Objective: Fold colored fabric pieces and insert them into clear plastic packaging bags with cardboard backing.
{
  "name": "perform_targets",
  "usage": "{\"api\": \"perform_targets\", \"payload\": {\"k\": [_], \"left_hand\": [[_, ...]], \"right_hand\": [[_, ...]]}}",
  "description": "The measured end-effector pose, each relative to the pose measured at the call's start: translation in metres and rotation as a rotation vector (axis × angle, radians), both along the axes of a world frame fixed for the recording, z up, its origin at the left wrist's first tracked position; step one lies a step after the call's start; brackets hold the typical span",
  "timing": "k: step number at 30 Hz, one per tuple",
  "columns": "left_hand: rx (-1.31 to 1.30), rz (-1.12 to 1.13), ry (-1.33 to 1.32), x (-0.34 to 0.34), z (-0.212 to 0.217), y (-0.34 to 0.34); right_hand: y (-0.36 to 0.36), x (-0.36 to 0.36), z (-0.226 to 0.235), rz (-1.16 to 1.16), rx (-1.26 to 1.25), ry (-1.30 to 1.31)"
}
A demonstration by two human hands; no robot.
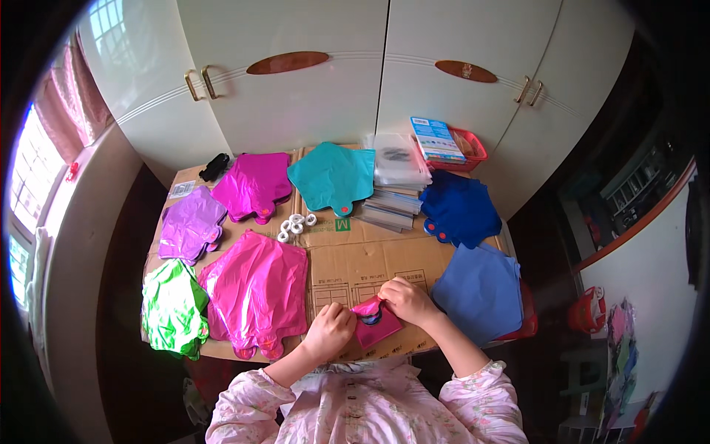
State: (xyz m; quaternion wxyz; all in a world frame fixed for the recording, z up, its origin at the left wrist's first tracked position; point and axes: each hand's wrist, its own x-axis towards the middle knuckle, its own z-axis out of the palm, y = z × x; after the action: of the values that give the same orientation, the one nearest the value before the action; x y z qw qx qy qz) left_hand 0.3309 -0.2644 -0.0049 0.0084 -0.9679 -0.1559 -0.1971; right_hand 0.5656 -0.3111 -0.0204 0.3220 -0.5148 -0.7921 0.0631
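A small folded packet of shiny pink foil (377, 333) lies at the near edge of the cardboard, with a dark curved strip along its upper part. My left hand (330, 327) is closed in a pinch at its left corner. At its top right, the fingers of my right hand (408, 301) pinch a raised red-pink edge. Left of my hands rests a stack of large flat pink foil pieces (255, 288) with rounded tabs at the near end. A pale blue stack (479, 292) lies beyond my right wrist.
On the cardboard (347, 255) are green (174, 303), lilac (191, 226), magenta (255, 185), teal (333, 176) and navy (460, 207) foil stacks. Several white rings (296, 225), clear plastic sleeves (399, 159) and a black bundle (214, 168) sit among them. A red basket (477, 154) stands at the back right.
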Motion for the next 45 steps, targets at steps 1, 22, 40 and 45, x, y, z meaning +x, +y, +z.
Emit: {"api": "perform_targets", "payload": {"k": [1,22,40,45], "left_hand": [[0.016,0.003,0.025,0.000,0.003,-0.002],[0.053,-0.088,0.068,-0.006,0.001,0.000],[0.085,0.000,0.139,-0.018,-0.001,-0.013],[0.075,0.006,0.169,-0.016,0.002,-0.013]], "right_hand": [[-0.001,-0.003,0.004,-0.022,-0.017,-0.021],[-0.028,-0.045,-0.001,-0.217,0.269,-0.347],[-0.046,-0.045,0.016,-0.194,-0.037,-0.213],[-0.042,-0.072,0.000,-0.362,-0.017,-0.377]]}}
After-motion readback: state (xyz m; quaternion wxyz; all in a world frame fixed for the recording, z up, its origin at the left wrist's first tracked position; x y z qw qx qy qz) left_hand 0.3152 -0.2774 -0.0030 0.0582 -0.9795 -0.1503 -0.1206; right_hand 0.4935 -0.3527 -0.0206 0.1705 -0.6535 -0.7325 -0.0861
